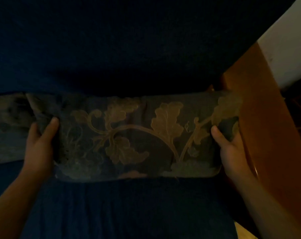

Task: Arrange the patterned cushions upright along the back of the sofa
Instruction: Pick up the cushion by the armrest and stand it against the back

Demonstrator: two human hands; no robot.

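Observation:
A dark cushion with a pale leaf-and-vine pattern [139,135] lies across the dark blue sofa seat [129,209], its far edge against the sofa back [129,45]. My left hand [40,142] grips its left side, thumb on top. My right hand [227,145] grips its right side by the armrest. A second patterned cushion [9,126] sits to the left, partly behind the first, touching it. The light is very dim.
A brown wooden armrest [260,121] runs down the right side of the sofa. Beyond it a white wall [287,49] shows at the upper right. A strip of light floor [244,232] appears at the bottom right.

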